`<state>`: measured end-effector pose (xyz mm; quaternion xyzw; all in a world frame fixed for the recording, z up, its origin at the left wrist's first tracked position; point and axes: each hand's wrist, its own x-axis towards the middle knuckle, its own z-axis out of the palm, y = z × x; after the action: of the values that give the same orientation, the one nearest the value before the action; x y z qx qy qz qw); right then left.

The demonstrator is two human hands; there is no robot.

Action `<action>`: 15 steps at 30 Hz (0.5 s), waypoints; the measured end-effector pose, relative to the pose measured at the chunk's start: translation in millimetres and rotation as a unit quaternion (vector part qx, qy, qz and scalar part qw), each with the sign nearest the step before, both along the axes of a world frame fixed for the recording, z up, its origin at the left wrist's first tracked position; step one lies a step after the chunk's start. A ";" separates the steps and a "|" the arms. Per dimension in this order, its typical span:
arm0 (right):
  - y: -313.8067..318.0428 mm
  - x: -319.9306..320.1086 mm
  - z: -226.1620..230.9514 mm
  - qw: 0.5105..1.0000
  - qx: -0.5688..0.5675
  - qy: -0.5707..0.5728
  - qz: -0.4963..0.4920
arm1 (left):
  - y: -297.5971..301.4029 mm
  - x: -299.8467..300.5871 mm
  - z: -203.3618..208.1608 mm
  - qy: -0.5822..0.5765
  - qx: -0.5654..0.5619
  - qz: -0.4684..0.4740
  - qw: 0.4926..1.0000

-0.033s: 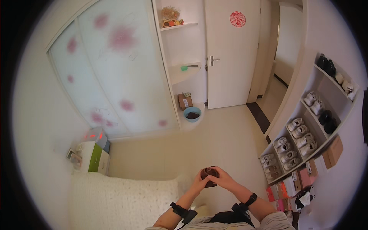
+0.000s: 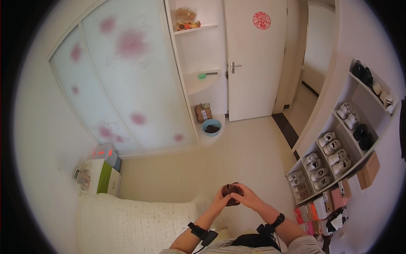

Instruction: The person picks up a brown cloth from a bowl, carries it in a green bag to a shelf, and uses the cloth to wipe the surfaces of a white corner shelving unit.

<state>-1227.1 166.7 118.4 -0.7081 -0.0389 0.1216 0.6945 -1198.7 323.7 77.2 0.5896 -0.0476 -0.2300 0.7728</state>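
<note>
Out in front of my body, both hands come together around a small, dark brown, rounded thing (image 2: 232,189). Its kind is not clear; folds or a hollow seem to show on its top side. My left hand (image 2: 220,200) wraps its left side, and my right hand (image 2: 246,197) grips it from the right. The thumbs meet near its front, and the fingers behind are largely hidden. A dark strap with a small device sits on each forearm.
A cream bed cover (image 2: 139,220) lies at lower left. A shoe rack (image 2: 327,146) full of shoes stands on the right, with shoeboxes (image 2: 323,205) beside it. By the corner shelf, a blue basin (image 2: 211,134) holds something dark. Further back is a white door (image 2: 256,76).
The brown thing has turned slightly between my hands, and my right fingers have shifted a little on it. The view has swung very slightly.
</note>
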 end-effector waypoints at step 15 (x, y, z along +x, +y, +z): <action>-223.1 453.4 -14.3 0.989 0.049 0.120 -0.067 | -126.3 524.1 -9.6 -0.048 0.014 0.148 0.988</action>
<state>-773.7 -56.4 104.1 -0.6543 0.0863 0.1569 0.7347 -674.6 197.4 67.6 0.6111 0.0060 -0.0849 0.7870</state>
